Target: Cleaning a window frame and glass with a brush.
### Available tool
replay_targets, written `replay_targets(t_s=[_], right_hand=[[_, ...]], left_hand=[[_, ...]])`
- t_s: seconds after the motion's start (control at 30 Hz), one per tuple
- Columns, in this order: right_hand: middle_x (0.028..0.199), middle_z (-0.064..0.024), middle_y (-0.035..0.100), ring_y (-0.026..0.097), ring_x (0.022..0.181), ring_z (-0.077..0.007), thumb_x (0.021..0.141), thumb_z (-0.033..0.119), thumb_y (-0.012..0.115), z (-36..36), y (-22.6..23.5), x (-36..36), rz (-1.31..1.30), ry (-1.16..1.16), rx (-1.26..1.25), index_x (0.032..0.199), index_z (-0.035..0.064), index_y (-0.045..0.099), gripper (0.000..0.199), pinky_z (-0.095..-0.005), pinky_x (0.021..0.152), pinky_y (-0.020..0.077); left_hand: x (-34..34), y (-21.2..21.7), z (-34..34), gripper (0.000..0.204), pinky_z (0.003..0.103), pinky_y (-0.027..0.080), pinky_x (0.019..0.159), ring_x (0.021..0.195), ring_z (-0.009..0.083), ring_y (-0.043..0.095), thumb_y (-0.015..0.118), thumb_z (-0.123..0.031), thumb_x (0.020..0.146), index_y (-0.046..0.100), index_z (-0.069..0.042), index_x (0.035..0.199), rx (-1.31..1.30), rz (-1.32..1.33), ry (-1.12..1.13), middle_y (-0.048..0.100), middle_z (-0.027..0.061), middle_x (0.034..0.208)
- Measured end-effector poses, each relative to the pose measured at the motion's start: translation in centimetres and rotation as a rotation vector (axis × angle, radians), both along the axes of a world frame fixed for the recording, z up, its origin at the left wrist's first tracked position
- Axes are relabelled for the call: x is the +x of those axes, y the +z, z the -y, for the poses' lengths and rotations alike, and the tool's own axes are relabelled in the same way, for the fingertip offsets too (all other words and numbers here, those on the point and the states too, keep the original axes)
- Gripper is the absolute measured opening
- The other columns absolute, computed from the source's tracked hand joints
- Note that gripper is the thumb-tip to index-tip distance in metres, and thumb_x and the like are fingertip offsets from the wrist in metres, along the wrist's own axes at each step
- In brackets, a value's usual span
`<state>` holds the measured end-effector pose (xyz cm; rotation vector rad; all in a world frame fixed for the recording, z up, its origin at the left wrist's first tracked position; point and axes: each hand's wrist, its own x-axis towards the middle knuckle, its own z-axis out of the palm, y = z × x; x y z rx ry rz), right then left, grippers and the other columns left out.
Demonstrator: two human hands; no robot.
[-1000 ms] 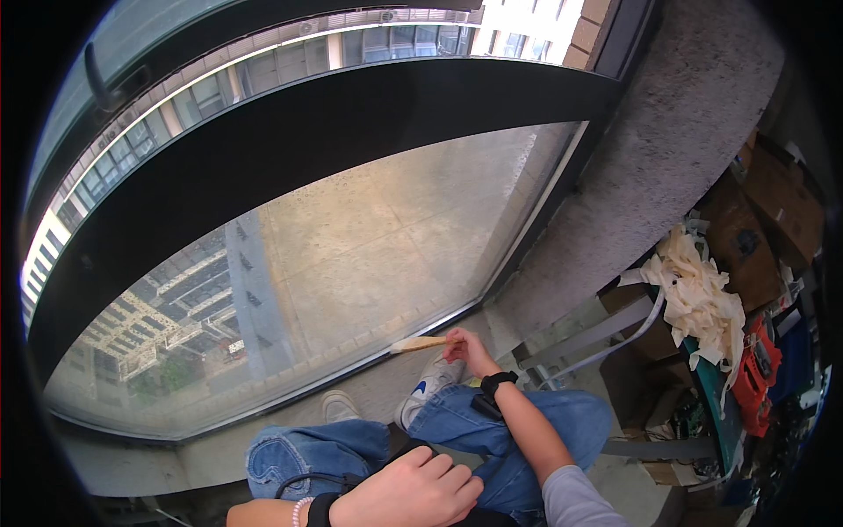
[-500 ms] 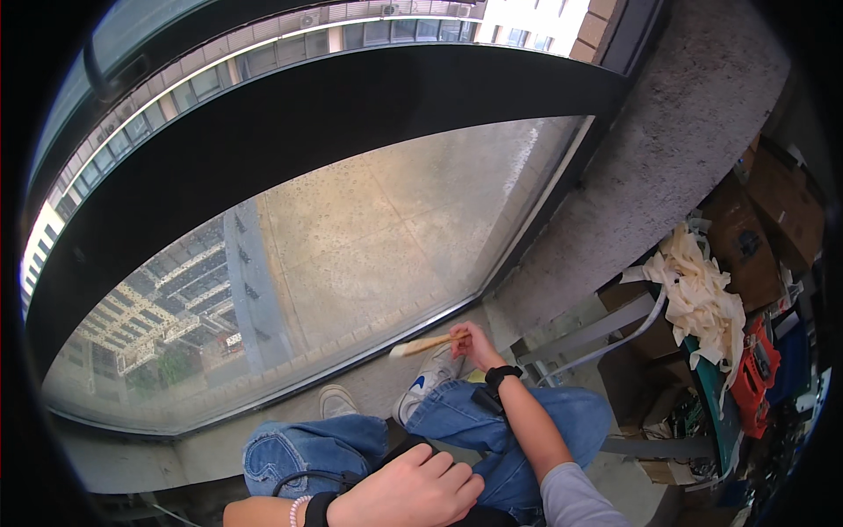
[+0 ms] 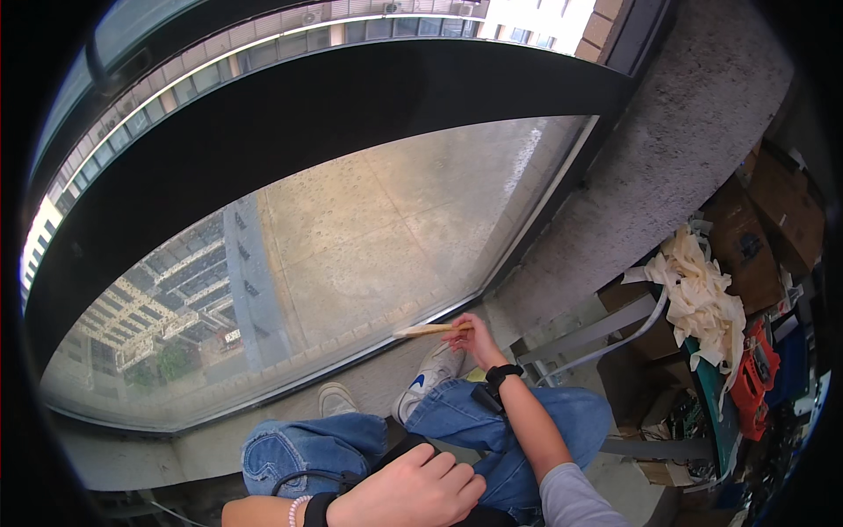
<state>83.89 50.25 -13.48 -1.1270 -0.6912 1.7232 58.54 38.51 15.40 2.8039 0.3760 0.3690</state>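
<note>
My right hand (image 3: 468, 340) is closed around a thin brush (image 3: 430, 329) with a pale wooden handle. The brush points left, its whitish end beside the window's lower frame (image 3: 369, 350); I cannot tell whether it touches. Beyond it stands the large glass pane (image 3: 351, 237), speckled with drops or spots. My left hand (image 3: 408, 487) lies over my lap, back upward, with the fingers curled in. Its fingertips and palm are hidden, and no object shows in it. Below the brush are my white shoes (image 3: 430, 373) on the grey ledge.
A rough concrete wall (image 3: 667, 132) rises at the right of the window. Farther right, crumpled cream paper or cloth (image 3: 698, 285) lies on a green-topped table, next to a red tray (image 3: 755, 378) and cardboard boxes (image 3: 746, 237). A grey metal bar (image 3: 606, 325) runs beside my right leg.
My right hand has moved the brush slightly up and away, toward the window's lower edge, and the brush now lies more level. The left hand has stayed in place.
</note>
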Motion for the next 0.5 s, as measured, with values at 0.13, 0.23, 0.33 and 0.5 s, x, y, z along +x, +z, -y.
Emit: replay_targets(t_s=[0.13, 0.23, 0.33, 0.5], right_hand=[[0.085, -0.016, 0.065, 0.058, 0.063, -0.0163, 0.092, 0.046, 0.033, -0.2, -2.0, 1.9, 0.164, -0.307, -0.13, 0.093, 0.0087, 0.051, 0.041, -0.0279, 0.06, 0.0479], [0.082, -0.0154, 0.066, 0.058, 0.059, -0.0161, 0.092, 0.051, 0.033, -0.3, -1.9, 1.8, 0.215, -0.395, -0.091, 0.093, 0.0074, 0.052, 0.048, -0.0269, 0.053, 0.0479], [0.08, -0.0146, 0.066, 0.059, 0.06, -0.0166, 0.091, 0.056, 0.031, -0.1, -0.4, 0.6, 0.139, -0.229, -0.048, 0.092, 0.007, 0.052, 0.053, -0.0272, 0.054, 0.0482], [0.082, -0.0151, 0.066, 0.06, 0.067, -0.0182, 0.09, 0.058, 0.029, -0.1, -0.6, 0.8, -0.045, -0.093, -0.033, 0.092, 0.0079, 0.053, 0.055, -0.0284, 0.061, 0.0484]], left_hand=[[0.2, 0.1, 0.0, 0.015, 0.029, 0.035, 0.064, 0.068, 0.0163, 0.046, 0.058, -0.023, 0.077, 0.051, -0.01, 0.075, 0.001, 0.012, -0.008, 0.045, 0.0019, 0.068], [0.1, 0.1, 0.0, 0.015, 0.029, 0.035, 0.064, 0.067, 0.0162, 0.046, 0.058, -0.023, 0.077, 0.051, -0.01, 0.076, 0.001, 0.006, -0.01, 0.045, 0.0019, 0.068], [-0.1, 0.0, 0.0, 0.015, 0.029, 0.035, 0.064, 0.067, 0.0162, 0.046, 0.058, -0.023, 0.077, 0.051, -0.01, 0.076, 0.0, 0.013, -0.003, 0.045, 0.0018, 0.068], [0.0, 0.1, 0.0, 0.015, 0.029, 0.035, 0.064, 0.067, 0.0162, 0.046, 0.058, -0.023, 0.077, 0.051, -0.01, 0.076, 0.004, 0.017, -0.005, 0.045, 0.0018, 0.068]])
